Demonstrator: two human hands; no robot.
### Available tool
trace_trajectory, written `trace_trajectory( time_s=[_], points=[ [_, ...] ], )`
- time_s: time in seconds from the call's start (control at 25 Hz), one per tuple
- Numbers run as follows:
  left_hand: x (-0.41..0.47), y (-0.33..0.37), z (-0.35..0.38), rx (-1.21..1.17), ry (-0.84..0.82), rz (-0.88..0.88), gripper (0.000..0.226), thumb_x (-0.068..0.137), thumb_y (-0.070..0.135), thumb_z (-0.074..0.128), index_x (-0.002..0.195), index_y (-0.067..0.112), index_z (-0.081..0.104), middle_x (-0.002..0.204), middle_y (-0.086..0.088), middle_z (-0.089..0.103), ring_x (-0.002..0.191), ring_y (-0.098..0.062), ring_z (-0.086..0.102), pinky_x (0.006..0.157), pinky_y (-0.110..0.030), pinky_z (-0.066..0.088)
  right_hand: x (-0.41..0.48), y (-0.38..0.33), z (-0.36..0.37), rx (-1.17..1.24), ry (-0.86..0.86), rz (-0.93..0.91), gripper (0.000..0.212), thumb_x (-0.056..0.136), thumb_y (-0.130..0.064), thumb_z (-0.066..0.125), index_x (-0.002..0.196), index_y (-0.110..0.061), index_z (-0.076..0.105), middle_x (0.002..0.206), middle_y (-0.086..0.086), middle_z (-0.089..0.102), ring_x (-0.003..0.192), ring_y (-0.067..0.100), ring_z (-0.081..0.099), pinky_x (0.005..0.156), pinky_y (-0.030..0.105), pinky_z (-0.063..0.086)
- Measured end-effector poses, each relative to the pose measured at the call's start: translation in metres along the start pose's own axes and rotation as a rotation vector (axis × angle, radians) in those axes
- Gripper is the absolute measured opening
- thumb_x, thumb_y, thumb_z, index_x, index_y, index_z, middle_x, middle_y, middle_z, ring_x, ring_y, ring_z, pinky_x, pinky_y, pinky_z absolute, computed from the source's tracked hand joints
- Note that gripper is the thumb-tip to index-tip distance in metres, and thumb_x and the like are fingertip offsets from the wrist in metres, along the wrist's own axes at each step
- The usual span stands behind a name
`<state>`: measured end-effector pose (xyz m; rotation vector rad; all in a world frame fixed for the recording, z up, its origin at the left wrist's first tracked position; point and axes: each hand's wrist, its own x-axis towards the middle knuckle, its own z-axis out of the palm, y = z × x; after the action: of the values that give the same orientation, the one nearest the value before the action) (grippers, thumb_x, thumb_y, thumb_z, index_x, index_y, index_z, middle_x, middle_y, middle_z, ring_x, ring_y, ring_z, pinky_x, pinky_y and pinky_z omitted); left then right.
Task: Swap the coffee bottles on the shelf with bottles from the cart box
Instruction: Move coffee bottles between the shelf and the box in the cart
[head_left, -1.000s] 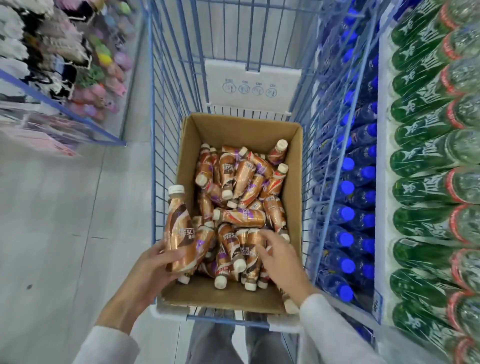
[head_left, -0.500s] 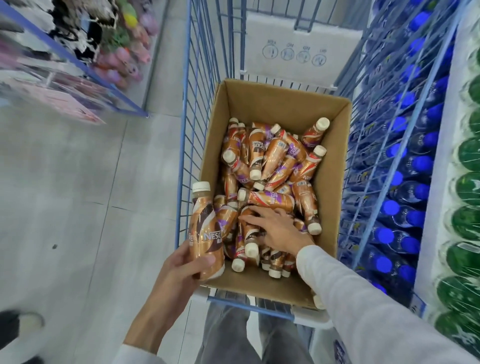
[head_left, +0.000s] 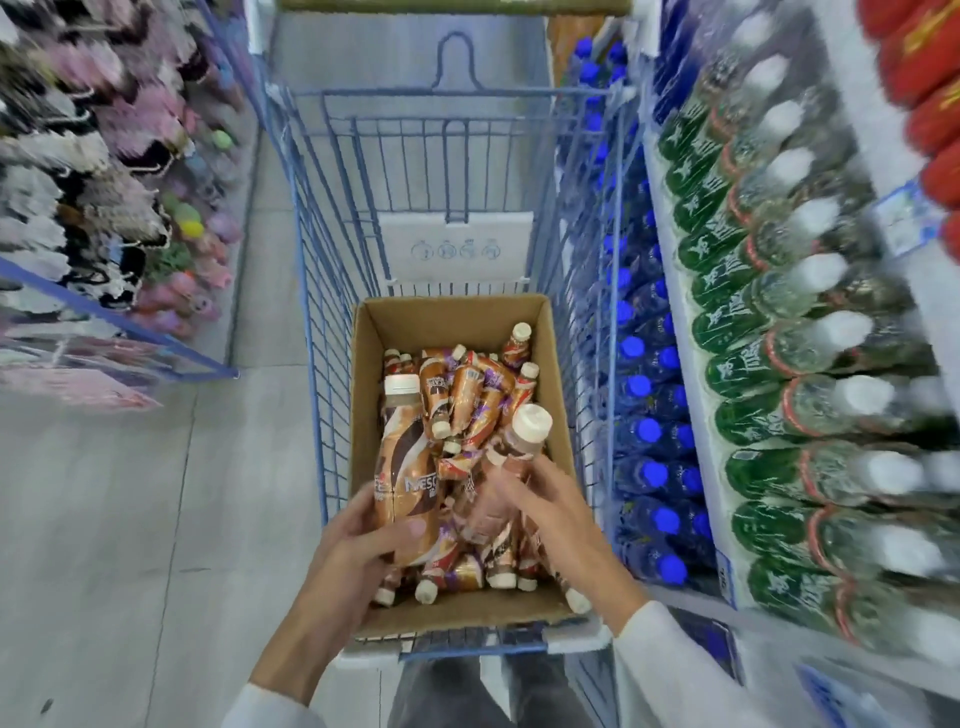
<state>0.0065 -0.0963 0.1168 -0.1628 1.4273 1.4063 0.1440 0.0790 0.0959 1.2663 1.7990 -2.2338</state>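
A cardboard box (head_left: 363, 415) sits in a blue wire cart (head_left: 311, 291) and holds several brown-and-gold coffee bottles (head_left: 467, 395) with white caps, lying jumbled. My left hand (head_left: 358, 556) grips one coffee bottle (head_left: 405, 462) upright over the box's near left part. My right hand (head_left: 545, 514) holds a second coffee bottle (head_left: 519, 441) by its body, cap up and tilted right, just above the pile. Motion blur hides how the right fingers lie on it.
The shelf (head_left: 691, 374) on the right carries rows of green-labelled bottles (head_left: 737, 322) with blue-capped bottles (head_left: 644, 395) below, close beside the cart. A rack of soft toys (head_left: 104, 171) stands left. Grey floor (head_left: 156, 519) lies between.
My right hand has lifted a bottle out of the pile. My left hand has raised its bottle and brought it over the box. The view has tilted up along the aisle.
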Motion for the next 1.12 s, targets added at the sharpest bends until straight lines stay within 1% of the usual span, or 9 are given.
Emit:
trace_trajectory(
  time_s=[0.16, 0.24, 0.36, 0.48, 0.52, 0.64, 0.8, 0.96, 1.12],
  points=[
    [-0.007, 0.031, 0.054, 0.093, -0.216, 0.065, 0.084, 0.057, 0.023, 0.090, 0.135, 0.016, 0.058, 0.124, -0.017, 0.069, 0.113, -0.033, 0.067, 0.096, -0.050, 0.045, -0.064, -0.043, -0.017, 0.362, 0.240, -0.185, 0.051, 0.081, -0.048, 0.073, 0.123, -0.020, 0.068, 0.119, 0.001, 0.072, 0.115, 0.021, 0.065, 0.102, 0.041, 0.047],
    [-0.016, 0.041, 0.088, 0.144, -0.324, 0.091, 0.085, 0.057, 0.022, 0.089, 0.136, 0.013, 0.058, 0.125, -0.015, 0.070, 0.113, -0.034, 0.067, 0.099, -0.051, 0.047, -0.093, -0.057, -0.030, 0.498, 0.382, -0.236, 0.035, 0.081, -0.041, 0.074, 0.110, -0.021, 0.073, 0.101, -0.003, 0.074, 0.095, 0.015, 0.067, 0.088, 0.032, 0.051],
    [-0.039, 0.044, 0.147, 0.259, -0.485, 0.125, 0.081, 0.051, 0.021, 0.086, 0.128, 0.009, 0.063, 0.116, -0.016, 0.074, 0.102, -0.032, 0.071, 0.087, -0.043, 0.054, -0.149, -0.068, -0.058, 0.634, 0.581, -0.323, 0.025, 0.071, -0.043, 0.079, 0.092, -0.029, 0.079, 0.084, -0.008, 0.071, 0.076, 0.009, 0.065, 0.073, 0.025, 0.052],
    [-0.067, 0.029, 0.203, 0.360, -0.684, 0.157, 0.060, 0.057, 0.012, 0.084, 0.116, 0.014, 0.072, 0.112, -0.019, 0.074, 0.097, -0.034, 0.072, 0.077, -0.034, 0.059, -0.215, -0.065, -0.087, 0.674, 0.750, -0.399, 0.062, 0.058, -0.061, 0.085, 0.108, -0.025, 0.075, 0.102, -0.003, 0.076, 0.092, 0.012, 0.071, 0.084, 0.031, 0.053],
    [-0.079, 0.022, 0.221, 0.393, -0.747, 0.157, 0.056, 0.058, 0.013, 0.084, 0.113, 0.016, 0.074, 0.111, -0.018, 0.074, 0.098, -0.035, 0.072, 0.077, -0.033, 0.059, -0.238, -0.061, -0.095, 0.688, 0.809, -0.416, 0.064, 0.059, -0.062, 0.084, 0.110, -0.026, 0.074, 0.108, -0.002, 0.075, 0.098, 0.013, 0.071, 0.090, 0.036, 0.052],
    [-0.120, -0.011, 0.272, 0.473, -0.903, 0.121, 0.070, 0.053, 0.022, 0.085, 0.121, 0.011, 0.069, 0.112, -0.016, 0.074, 0.101, -0.032, 0.072, 0.076, -0.031, 0.059, -0.313, -0.036, -0.118, 0.740, 0.989, -0.491, 0.049, 0.061, -0.059, 0.081, 0.099, -0.030, 0.077, 0.104, -0.001, 0.075, 0.096, 0.015, 0.071, 0.095, 0.044, 0.053],
    [-0.187, -0.074, 0.329, 0.557, -1.056, 0.092, 0.075, 0.049, 0.024, 0.086, 0.121, 0.007, 0.068, 0.111, -0.015, 0.075, 0.098, -0.031, 0.073, 0.080, -0.040, 0.059, -0.421, 0.009, -0.137, 0.710, 1.179, -0.534, 0.037, 0.066, -0.059, 0.073, 0.093, -0.034, 0.076, 0.093, -0.004, 0.074, 0.088, 0.011, 0.069, 0.088, 0.041, 0.050],
    [-0.264, -0.141, 0.386, 0.588, -1.204, 0.124, 0.062, 0.048, 0.014, 0.086, 0.108, 0.003, 0.072, 0.097, -0.016, 0.076, 0.083, -0.027, 0.072, 0.068, -0.030, 0.059, -0.537, 0.045, -0.152, 0.672, 1.345, -0.537, 0.039, 0.060, -0.065, 0.075, 0.086, -0.035, 0.076, 0.085, -0.007, 0.072, 0.081, 0.011, 0.068, 0.085, 0.044, 0.050],
    [-0.345, -0.194, 0.452, 0.534, -1.350, 0.149, 0.052, 0.047, 0.020, 0.085, 0.097, 0.008, 0.075, 0.094, -0.013, 0.076, 0.082, -0.025, 0.072, 0.070, -0.031, 0.060, -0.643, 0.059, -0.178, 0.624, 1.512, -0.613, 0.034, 0.070, -0.061, 0.079, 0.084, -0.030, 0.073, 0.080, -0.005, 0.072, 0.077, 0.015, 0.068, 0.086, 0.046, 0.053]
  ],
)
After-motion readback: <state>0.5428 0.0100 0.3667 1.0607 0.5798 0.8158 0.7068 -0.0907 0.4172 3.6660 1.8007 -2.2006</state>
